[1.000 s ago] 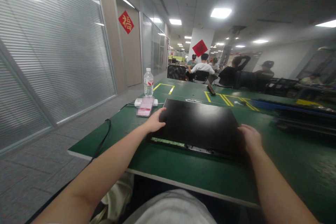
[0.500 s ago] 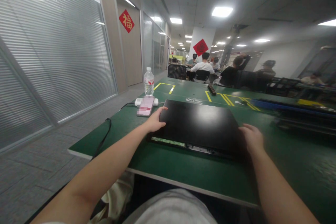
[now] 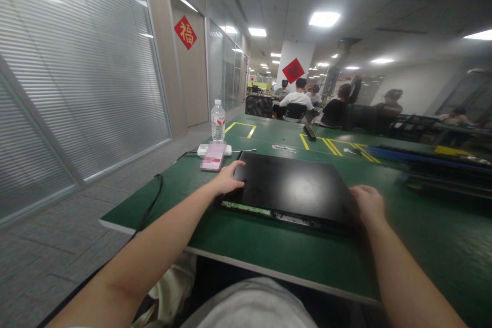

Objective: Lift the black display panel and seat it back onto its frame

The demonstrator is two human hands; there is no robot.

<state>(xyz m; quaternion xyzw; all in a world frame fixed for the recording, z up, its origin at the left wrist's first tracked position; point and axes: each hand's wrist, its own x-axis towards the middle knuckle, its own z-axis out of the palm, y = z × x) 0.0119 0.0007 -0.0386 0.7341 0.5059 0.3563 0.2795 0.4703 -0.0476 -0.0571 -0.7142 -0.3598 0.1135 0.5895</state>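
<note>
Head view: you are resting your left hand point(image 3: 226, 180), fingers spread flat, on the left corner of the black panel point(image 3: 292, 187) lying mid-frame on the green table point(image 3: 269, 248). Your right hand point(image 3: 367, 204) is curling its fingers around the panel's right edge.

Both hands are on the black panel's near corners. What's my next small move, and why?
Probably settle the black panel flat on the green table, both sides together: the left hand rests on its left corner, the right hand holds the right one, and an exposed circuit strip runs along the near edge.
</note>
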